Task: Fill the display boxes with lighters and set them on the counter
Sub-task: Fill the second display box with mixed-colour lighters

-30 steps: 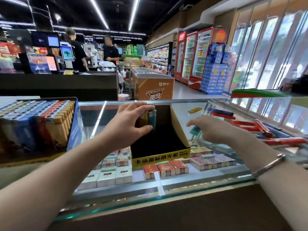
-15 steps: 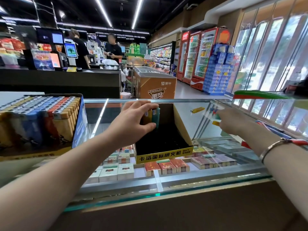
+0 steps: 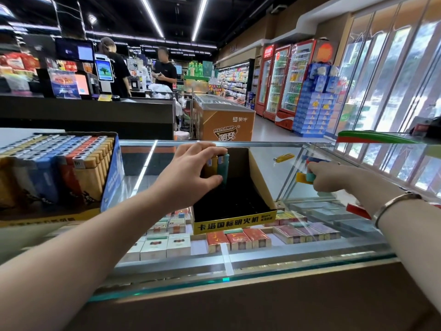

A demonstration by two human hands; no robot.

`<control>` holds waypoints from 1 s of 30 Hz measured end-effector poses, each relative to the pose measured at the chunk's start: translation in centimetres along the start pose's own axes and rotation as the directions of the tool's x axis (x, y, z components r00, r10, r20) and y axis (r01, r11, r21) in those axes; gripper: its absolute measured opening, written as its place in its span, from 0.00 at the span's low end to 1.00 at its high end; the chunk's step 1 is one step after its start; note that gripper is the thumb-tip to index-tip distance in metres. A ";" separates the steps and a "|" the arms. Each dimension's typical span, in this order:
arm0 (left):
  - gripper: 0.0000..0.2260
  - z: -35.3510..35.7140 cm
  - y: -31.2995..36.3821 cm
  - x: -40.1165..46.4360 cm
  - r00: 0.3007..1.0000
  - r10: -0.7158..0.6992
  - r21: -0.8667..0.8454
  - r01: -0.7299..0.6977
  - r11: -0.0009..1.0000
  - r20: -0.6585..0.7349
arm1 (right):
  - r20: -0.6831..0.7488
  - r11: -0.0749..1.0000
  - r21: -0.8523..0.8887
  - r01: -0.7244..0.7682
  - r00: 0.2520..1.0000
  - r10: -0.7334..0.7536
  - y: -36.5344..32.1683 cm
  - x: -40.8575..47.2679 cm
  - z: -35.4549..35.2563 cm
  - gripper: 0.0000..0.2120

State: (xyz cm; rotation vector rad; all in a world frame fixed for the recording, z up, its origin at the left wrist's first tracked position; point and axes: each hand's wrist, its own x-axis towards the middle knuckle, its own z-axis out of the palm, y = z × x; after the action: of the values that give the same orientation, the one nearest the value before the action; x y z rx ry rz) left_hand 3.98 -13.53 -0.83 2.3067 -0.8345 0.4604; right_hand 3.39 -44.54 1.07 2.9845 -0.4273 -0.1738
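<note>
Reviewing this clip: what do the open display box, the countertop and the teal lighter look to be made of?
Display box: likely cardboard, matte brown inner walls with a printed yellow front. Countertop: glass, transparent and glossy, with cigarette packs visible beneath. Teal lighter: probably smooth plastic with a silvery metal-looking top.

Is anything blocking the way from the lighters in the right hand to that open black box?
Nothing visible does. The right hand holds lighters over bare glass counter, and the box is open-topped and mostly empty. Only the left hand, steadying two lighters at the box's back left corner, is there.
</note>
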 end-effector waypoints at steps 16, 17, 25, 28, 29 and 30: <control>0.20 1.2 -0.6 0.7 0.996 -0.050 -0.211 0.034 0.977 -0.070 | -0.308 0.991 0.051 -0.126 0.942 0.136 0.0 6.4 0.1 0.03; 0.20 1.4 -0.6 0.8 0.995 -0.062 -0.241 0.042 0.970 -0.077 | -0.279 0.990 0.065 -0.121 0.951 0.135 0.1 6.7 -0.1 0.04; 0.20 2.4 -0.8 1.6 0.994 -0.102 -0.405 0.078 0.911 -0.036 | -0.106 0.978 0.203 -0.038 0.993 0.060 0.8 9.0 -0.5 0.06; 0.19 2.4 -0.9 1.6 0.995 -0.094 -0.413 0.072 0.908 -0.033 | -0.077 0.984 0.175 -0.023 0.996 0.037 1.2 9.2 -0.7 0.10; 0.19 2.3 -0.9 1.6 0.995 -0.091 -0.417 0.070 0.906 -0.029 | -0.081 0.987 0.157 -0.024 0.996 0.037 1.3 9.2 -0.6 0.13; 0.18 2.3 -0.9 1.6 0.996 -0.087 -0.419 0.069 0.905 -0.026 | -0.090 0.990 0.136 -0.026 0.995 0.038 1.3 9.2 -0.6 0.15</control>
State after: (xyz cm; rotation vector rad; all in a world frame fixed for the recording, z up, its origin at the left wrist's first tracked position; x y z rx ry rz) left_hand 5.96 -15.28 -2.11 1.9160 -0.7337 0.2632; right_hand 11.92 -48.34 0.96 3.0994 -0.4951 -0.0034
